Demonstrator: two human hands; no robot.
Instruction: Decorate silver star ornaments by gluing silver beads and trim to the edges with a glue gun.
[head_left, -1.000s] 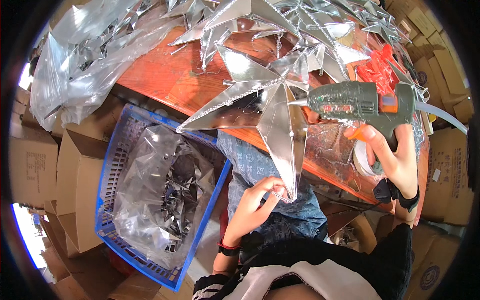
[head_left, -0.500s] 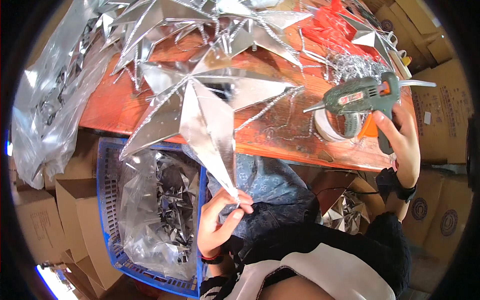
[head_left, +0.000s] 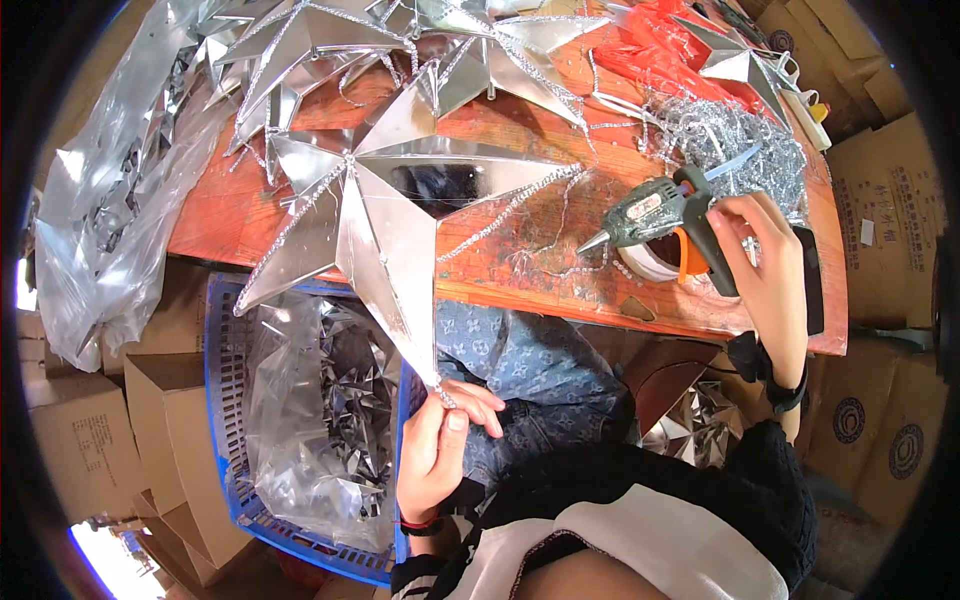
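Note:
My left hand (head_left: pixel 440 450) is closed at the lower point of a large silver foil star (head_left: pixel 385 245), pinching the tip with its silver tinsel trim between thumb and fingers. The star's upper part lies over the table's near edge; tinsel runs along its left arm and hangs from its right arm. To the right, my right hand (head_left: pixel 765 250) has curled fingers at the rear of the handle of a dark green hot glue gun (head_left: pixel 650 212). The gun's nozzle tilts down to the left, close above the table. A white tape roll (head_left: pixel 648 262) sits beneath the gun, beside an orange piece (head_left: pixel 690 256).
More silver stars (head_left: pixel 310 45) lie at the back of the wooden table (head_left: pixel 530 275). A tinsel heap (head_left: pixel 735 150) and red plastic bag (head_left: pixel 660 55) are at right. A blue crate (head_left: pixel 228 440) holds bagged foil pieces. Cardboard boxes (head_left: pixel 170 430) stand around.
The glue gun and my right hand have moved left and lower, the nozzle now tilting downward. My left hand and the star have shifted slightly left.

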